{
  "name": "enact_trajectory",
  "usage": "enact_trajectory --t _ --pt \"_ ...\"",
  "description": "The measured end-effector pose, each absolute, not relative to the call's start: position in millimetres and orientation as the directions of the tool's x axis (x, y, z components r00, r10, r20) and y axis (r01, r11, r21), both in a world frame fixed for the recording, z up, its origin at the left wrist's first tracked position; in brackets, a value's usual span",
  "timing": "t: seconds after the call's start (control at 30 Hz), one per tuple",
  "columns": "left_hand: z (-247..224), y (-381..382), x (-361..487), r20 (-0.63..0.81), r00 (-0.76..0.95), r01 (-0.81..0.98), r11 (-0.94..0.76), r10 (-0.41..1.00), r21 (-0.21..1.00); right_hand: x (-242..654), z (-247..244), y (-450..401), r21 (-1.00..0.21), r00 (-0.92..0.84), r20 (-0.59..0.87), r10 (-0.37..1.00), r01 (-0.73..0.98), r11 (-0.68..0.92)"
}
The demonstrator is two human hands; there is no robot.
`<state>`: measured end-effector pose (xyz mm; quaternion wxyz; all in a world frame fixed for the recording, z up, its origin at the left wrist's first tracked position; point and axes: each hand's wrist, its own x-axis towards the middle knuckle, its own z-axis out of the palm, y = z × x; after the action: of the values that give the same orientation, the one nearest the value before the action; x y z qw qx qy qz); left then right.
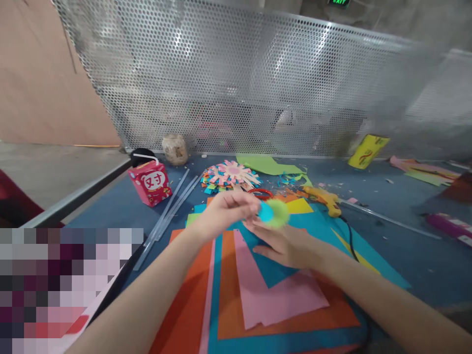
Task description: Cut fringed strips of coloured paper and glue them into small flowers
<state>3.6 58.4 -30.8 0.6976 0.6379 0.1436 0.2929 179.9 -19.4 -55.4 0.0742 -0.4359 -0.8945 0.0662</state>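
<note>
At the hands [226, 210] — blue, green discs [275, 213]

Carton [150, 183], one: pink-red, white panel with dark characters; stood on the table's [424, 260] left side. Straw [145, 157], one: white, bent, at the carton's top. Round item [143, 151], one: black, part hidden behind the carton. Jar [175, 150], one: squat, pale, contents unclear; stood near the screen's foot. Screen [221, 59], one: perforated metal, upright along the table's far edge. Packet [368, 151], one: yellow, red mark, tilted, near the screen. Pack [450, 228], one: purple, at the right edge of view. Sign [338, 2], one: green-lit "EXIT", overhead. Wall [29, 73]: pinkish, left. Floor [55, 172]: grey.
</note>
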Motion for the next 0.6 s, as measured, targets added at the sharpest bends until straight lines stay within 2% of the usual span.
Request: enact_trajectory --t 0.07,0.17,0.6 --pt "-50 74 10 0.137 0.72 -0.214 0.029 0.68 0.976 177 -54 -20 -0.18 -0.608 0.02 0.794 0.779 0.601" --pt "-72 84 19 0.058 0.697 -0.145 0.061 0.715 0.988 173 -51 -26 -0.178 -0.606 -0.038 0.795 0.787 0.591" --pt "-75 89 25 -0.145 0.713 0.082 0.124 0.686 0.989 169 -36 -87 -0.218 -0.497 -0.252 0.831 0.865 0.451"
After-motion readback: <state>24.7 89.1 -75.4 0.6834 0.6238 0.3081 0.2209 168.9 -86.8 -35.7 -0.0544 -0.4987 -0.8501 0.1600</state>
